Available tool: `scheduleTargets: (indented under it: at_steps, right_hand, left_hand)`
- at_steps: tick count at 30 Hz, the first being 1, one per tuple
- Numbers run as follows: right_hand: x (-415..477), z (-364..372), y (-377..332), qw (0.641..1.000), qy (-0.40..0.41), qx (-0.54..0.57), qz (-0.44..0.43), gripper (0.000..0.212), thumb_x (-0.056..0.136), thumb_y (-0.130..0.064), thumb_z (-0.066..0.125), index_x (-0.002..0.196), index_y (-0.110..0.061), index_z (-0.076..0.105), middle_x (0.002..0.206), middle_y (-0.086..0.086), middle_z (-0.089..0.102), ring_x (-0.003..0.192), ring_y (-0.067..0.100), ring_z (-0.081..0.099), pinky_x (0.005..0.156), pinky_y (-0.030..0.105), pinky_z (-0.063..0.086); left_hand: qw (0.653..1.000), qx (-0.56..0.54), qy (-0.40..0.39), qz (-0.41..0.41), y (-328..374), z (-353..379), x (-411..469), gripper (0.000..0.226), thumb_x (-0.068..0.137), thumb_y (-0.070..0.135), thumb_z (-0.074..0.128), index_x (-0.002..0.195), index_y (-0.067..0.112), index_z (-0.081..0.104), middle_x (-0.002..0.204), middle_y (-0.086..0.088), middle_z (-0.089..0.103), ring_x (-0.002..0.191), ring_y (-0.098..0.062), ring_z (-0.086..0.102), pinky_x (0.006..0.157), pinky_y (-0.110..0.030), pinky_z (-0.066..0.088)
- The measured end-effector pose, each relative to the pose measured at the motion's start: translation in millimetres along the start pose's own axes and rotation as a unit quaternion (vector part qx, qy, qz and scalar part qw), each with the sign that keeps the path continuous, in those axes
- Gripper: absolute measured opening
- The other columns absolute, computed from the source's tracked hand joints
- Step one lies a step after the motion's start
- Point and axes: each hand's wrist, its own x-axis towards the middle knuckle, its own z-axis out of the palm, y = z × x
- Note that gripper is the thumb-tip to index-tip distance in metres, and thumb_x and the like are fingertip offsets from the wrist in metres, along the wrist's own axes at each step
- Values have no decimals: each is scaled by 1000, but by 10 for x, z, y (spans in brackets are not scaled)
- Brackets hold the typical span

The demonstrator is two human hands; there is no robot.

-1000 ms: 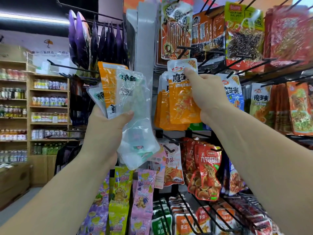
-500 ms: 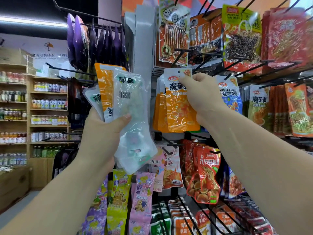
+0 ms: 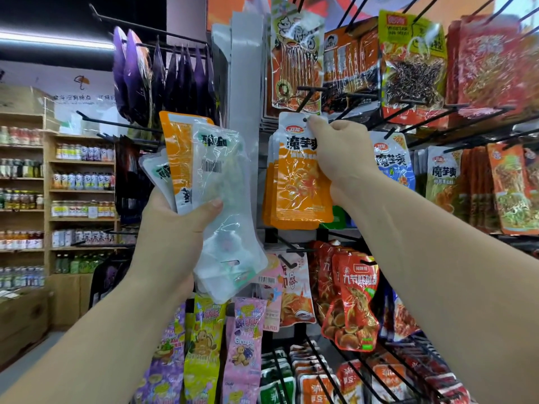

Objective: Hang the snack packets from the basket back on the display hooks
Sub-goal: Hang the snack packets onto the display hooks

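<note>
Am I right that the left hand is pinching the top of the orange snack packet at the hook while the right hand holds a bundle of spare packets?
Not quite: the hands are swapped. In the head view, the right hand pinches the top of the orange snack packet at the black wire hook, while the left hand holds the bundle of spare packets.

Black hook rods (image 3: 431, 118) bristle toward me across the upper right; hanging packets (image 3: 297, 59) crowd the centre. Only the aisle (image 3: 26, 365) at lower left lies open.
</note>
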Motion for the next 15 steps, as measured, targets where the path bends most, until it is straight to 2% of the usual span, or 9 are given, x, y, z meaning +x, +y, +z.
scheduleTargets:
  at_steps: [3,5,8,11,15]
  right_hand:
    - [-3,18,-24,1000,-5,5,5,42,85,-44,66,60,-25,38,66,11,36,67,28,37,61,42,34]
    - [13,18,-24,1000,-12,-3,1,33,76,-48,64,66,-23,45,76,12,43,68,28,41,62,42,35]
    - [70,3,-41,999,-15,-38,-20,35,75,-41,62,59,-24,36,70,11,35,65,28,34,60,43,31]
    - [147,-20,-10,993,-21,-110,-48,50,84,-32,67,55,-22,28,57,3,23,58,24,25,60,43,27]
    - [159,-21,185,973,-1,-211,-92,58,101,-39,61,54,-17,33,51,-2,30,50,19,29,53,33,22]
  left_hand:
    - [1000,3,0,-1,0,-6,3,46,96,-3,66,135,22,61,119,2,77,107,-21,76,89,-47,60]
    - [1000,6,-2,0,-1,-7,7,48,96,-3,67,136,23,60,120,3,77,107,-21,76,90,-47,60]
    - [1000,8,-5,2,-3,2,10,48,96,-3,67,136,23,60,119,3,77,107,-19,76,89,-44,61]
    - [1000,7,-5,4,-20,6,10,47,95,-4,67,135,20,61,119,1,77,107,-22,76,91,-46,60]
    - [1000,6,-4,5,-50,-17,11,47,95,-3,68,136,19,61,121,-1,77,109,-24,75,95,-52,59]
